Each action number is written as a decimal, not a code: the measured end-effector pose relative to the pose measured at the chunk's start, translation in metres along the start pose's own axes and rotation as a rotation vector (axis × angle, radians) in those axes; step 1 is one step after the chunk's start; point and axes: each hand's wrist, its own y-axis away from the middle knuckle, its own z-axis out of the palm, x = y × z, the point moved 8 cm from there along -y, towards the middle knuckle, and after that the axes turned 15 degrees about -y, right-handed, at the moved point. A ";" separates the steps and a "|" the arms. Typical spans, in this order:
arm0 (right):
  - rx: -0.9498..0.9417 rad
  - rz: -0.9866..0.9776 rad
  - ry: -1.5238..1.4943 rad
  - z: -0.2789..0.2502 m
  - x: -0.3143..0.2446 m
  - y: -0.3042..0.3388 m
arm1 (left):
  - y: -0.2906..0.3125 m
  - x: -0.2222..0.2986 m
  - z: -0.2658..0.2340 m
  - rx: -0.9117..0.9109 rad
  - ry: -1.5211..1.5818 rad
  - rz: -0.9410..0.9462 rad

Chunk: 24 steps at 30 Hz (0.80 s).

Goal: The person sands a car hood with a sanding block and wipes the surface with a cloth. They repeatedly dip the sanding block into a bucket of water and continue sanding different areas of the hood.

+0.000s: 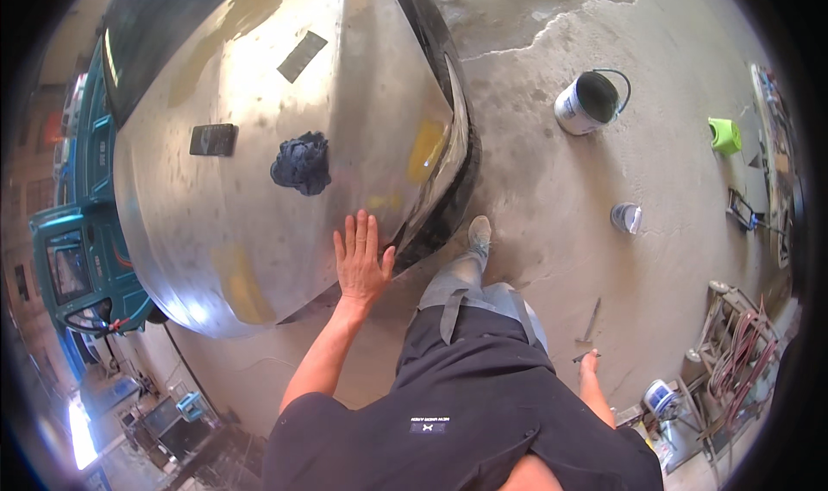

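Note:
My left hand (pixel 361 258) lies flat with spread fingers on the edge of a dull, sanded car hood (pixel 371 86), holding nothing. Yellowish patches mark the panel, a small one (pixel 385 202) just beyond my fingertips and a larger one (pixel 427 150) farther off. A crumpled dark cloth (pixel 302 163) rests on the hood ahead of that hand. Beyond it lie a black phone (pixel 213 139) and a dark grey rectangular strip (pixel 302 57). Low at my right side, my right hand (pixel 590 363) is closed on a small dark flat piece (pixel 586 356), its kind unclear.
On the floor to the right stand a white bucket (pixel 576 110) with a handle and a smaller can (pixel 626 218). A thin T-shaped thing (pixel 592 320) shows near my right hand. Farther right are a green container (pixel 724 136) and a cart with hoses (pixel 737 344). A teal truck cab (pixel 95 267) is left.

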 end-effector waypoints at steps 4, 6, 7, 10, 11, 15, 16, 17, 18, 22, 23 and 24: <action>0.024 0.032 -0.195 -0.004 -0.058 -0.026 | -0.018 0.022 0.005 0.019 0.087 -0.135; -0.150 0.048 -0.174 0.019 -0.131 -0.021 | -0.047 0.032 -0.001 0.059 0.082 -0.169; -0.173 -0.027 -0.169 0.020 -0.173 -0.027 | -0.056 0.037 0.000 0.093 0.097 -0.201; -0.027 -0.388 -0.165 -0.039 -0.283 -0.096 | -0.095 0.072 0.024 0.167 0.232 -0.203; -0.078 -0.433 -0.179 -0.009 -0.315 -0.084 | -0.106 0.068 0.014 0.183 0.194 -0.177; -0.210 -0.605 -0.083 0.029 -0.465 -0.030 | -0.117 0.055 0.009 0.147 0.119 -0.118; -0.226 -0.646 -0.067 0.031 -0.494 -0.020 | -0.109 0.051 0.011 0.151 0.108 -0.128; -0.240 -0.682 -0.054 0.034 -0.517 -0.009 | -0.097 0.047 0.013 0.155 0.098 -0.132; -0.259 -0.718 -0.042 0.040 -0.536 0.007 | -0.085 0.042 0.013 0.159 0.083 -0.135; -0.262 -0.821 0.241 0.055 -0.571 0.083 | -0.028 0.026 0.011 0.079 -0.018 -0.214; -0.279 -0.819 0.197 0.053 -0.574 0.072 | -0.026 0.027 0.013 0.073 -0.015 -0.231; -0.251 -0.848 0.193 0.048 -0.573 0.063 | -0.022 0.028 0.012 0.073 -0.016 -0.244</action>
